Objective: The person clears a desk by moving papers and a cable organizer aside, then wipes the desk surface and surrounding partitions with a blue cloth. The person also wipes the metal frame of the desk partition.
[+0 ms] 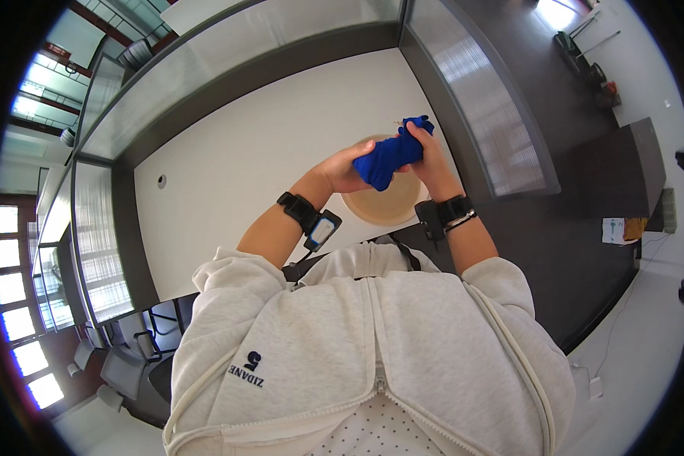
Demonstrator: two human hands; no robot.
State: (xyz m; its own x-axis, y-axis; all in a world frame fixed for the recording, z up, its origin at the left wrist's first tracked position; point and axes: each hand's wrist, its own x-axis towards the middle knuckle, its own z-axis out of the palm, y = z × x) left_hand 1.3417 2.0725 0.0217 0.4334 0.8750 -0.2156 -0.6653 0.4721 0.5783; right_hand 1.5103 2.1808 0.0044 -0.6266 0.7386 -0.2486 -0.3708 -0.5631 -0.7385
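A bunched blue cloth (385, 159) is held between my two hands, above a round, pale tan basin (383, 202). My left hand (347, 168) grips the cloth's lower left end, thumb on top. Around its upper right end my right hand (427, 151) is closed, the thumb pressing on the cloth. The basin stands near the front edge of a white desk (251, 154), partly hidden by the cloth and hands. Its contents cannot be made out clearly. Both wrists wear black straps with small devices.
Dark-framed translucent partitions (479, 97) border the desk at the back and both sides. A round cable hole (161, 181) is at the desk's left. Grey chairs (124, 365) stand at the lower left. A dark cabinet (615, 165) and a white box (613, 230) are at the right.
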